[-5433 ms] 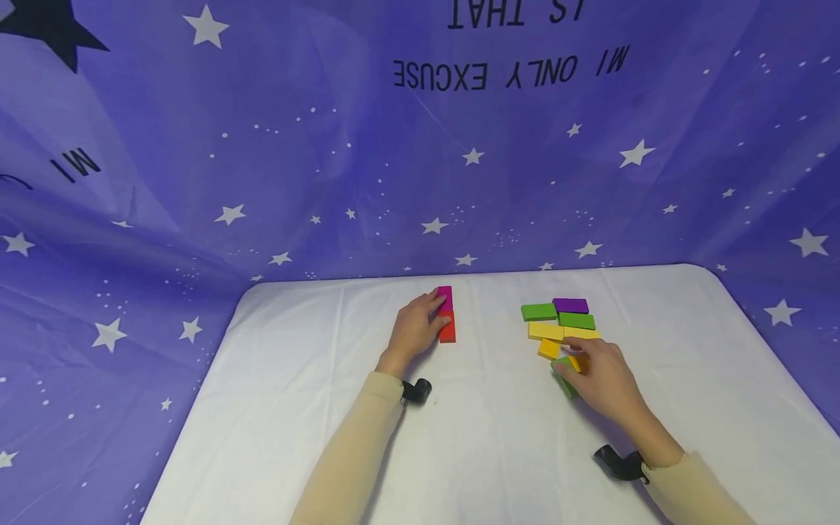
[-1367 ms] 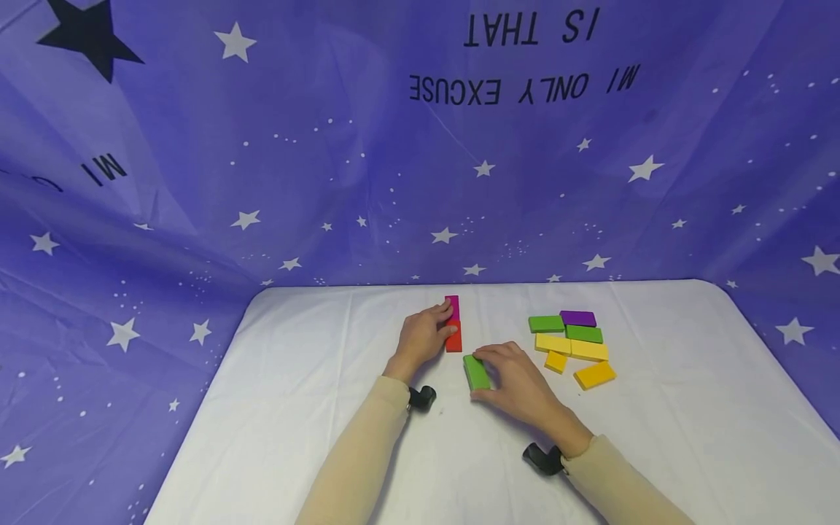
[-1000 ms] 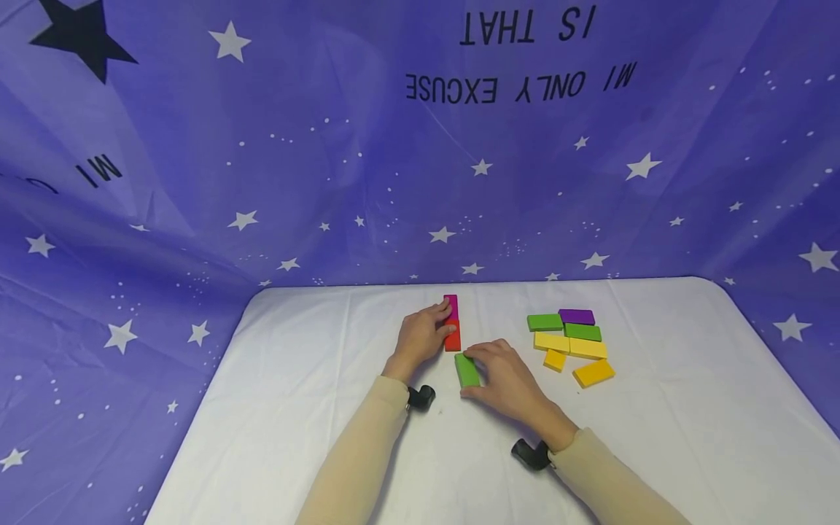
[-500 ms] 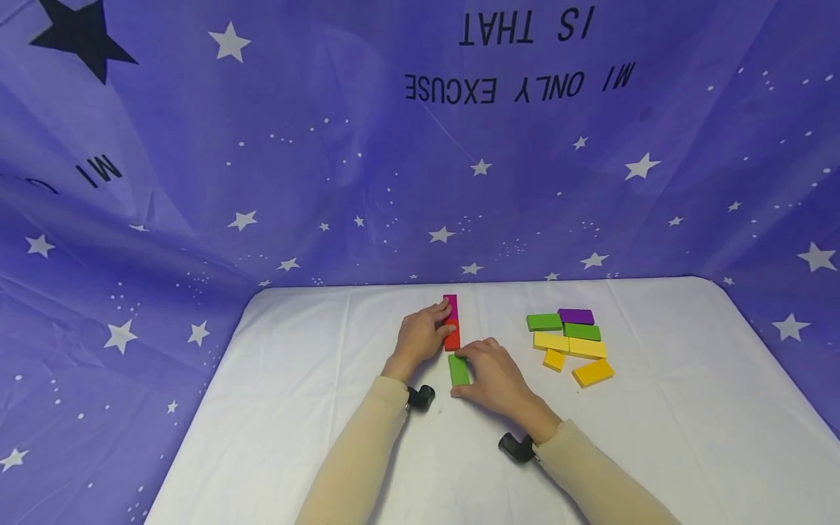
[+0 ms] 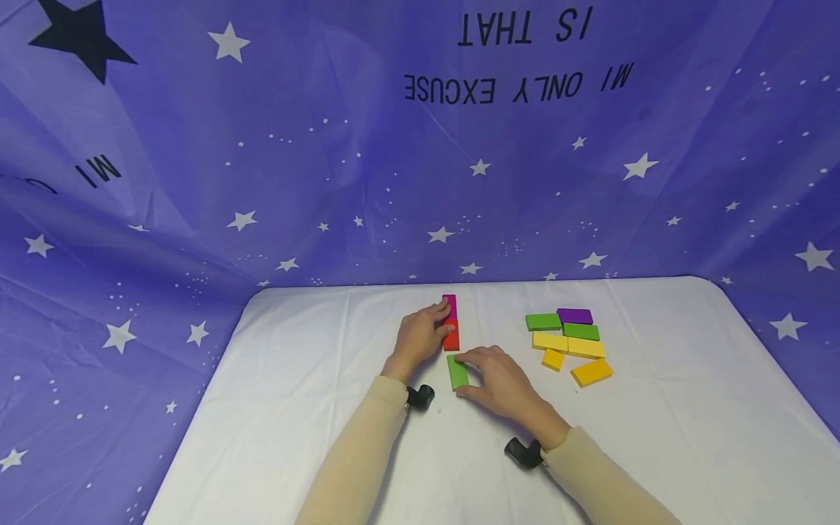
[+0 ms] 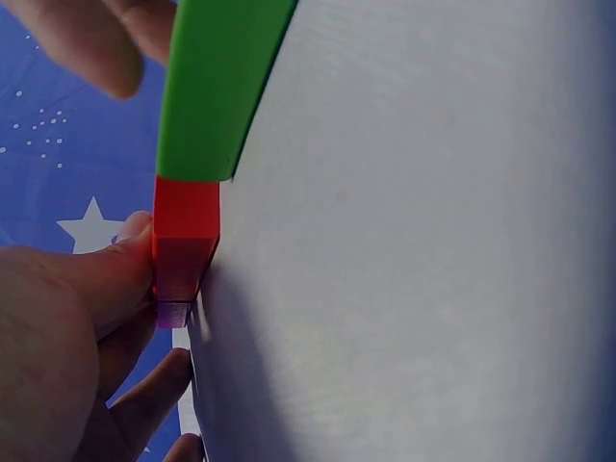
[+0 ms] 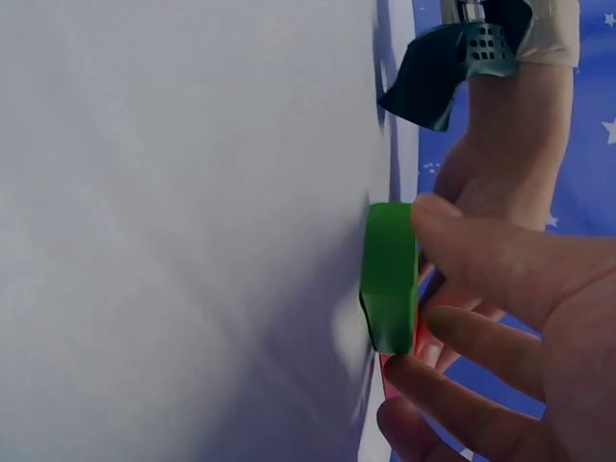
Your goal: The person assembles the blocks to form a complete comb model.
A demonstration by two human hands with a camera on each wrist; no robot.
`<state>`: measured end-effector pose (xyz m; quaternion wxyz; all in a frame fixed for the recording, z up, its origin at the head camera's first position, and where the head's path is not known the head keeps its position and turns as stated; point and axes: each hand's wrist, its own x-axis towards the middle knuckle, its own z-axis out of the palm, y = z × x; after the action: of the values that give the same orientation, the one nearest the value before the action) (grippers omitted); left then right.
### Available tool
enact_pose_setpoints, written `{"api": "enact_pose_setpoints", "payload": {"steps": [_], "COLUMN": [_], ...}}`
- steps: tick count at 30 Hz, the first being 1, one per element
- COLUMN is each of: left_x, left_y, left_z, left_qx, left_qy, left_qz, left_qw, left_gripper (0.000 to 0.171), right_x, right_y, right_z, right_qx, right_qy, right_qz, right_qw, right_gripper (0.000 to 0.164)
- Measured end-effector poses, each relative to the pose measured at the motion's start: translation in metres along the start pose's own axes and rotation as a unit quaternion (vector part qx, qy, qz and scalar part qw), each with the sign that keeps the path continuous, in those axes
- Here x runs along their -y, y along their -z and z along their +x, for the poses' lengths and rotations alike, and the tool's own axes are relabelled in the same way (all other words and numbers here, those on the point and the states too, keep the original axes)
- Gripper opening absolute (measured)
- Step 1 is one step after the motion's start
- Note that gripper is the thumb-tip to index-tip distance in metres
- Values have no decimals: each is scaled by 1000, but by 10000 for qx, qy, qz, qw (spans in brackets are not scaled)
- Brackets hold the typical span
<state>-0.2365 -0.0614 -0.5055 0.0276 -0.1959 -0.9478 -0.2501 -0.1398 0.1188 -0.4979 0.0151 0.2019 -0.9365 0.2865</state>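
My left hand (image 5: 418, 336) lies beside a short row of blocks, its thumb touching the red block (image 5: 450, 341) and a forefinger reaching onto the magenta block (image 5: 449, 302). These two lie end to end. My right hand (image 5: 502, 379) spans a green block (image 5: 458, 373) lying just nearer than the red one, thumb at its near end and a finger at its far end. In the right wrist view the thumb (image 7: 438, 214) meets the edge of the green block. The left wrist view has the green block overlapping the red block's end.
Right of my hands, a loose group lies on the white-covered table (image 5: 689, 437): two green blocks (image 5: 543, 322), a purple block (image 5: 574, 316), two pale yellow blocks (image 5: 550, 341), and two orange-yellow blocks (image 5: 592, 372), one smaller. A purple starry cloth hangs behind.
My right hand has carried the green block left from the group to the near end of the red block, then shifted slightly rightward. The left hand stays on the magenta and red blocks.
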Motion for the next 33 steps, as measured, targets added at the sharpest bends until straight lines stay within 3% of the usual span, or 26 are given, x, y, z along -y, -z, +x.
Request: {"api": "enact_pose_setpoints", "payload": {"steps": [20, 33], "left_x": [1, 1], "left_y": [-1, -2], "left_z": [1, 0], "left_qx": [41, 40], "left_qy": [84, 104], "left_qz": [-70, -123], "left_qw": [9999, 9999], "left_gripper": [49, 48], "right_x": [5, 12], "right_y": [-8, -8], "right_z": [10, 14], "right_qx": [-244, -235], "right_qy": [-12, -441], "right_qz": [-348, -250], "right_qw": [9991, 9984], "right_gripper": [50, 50]}}
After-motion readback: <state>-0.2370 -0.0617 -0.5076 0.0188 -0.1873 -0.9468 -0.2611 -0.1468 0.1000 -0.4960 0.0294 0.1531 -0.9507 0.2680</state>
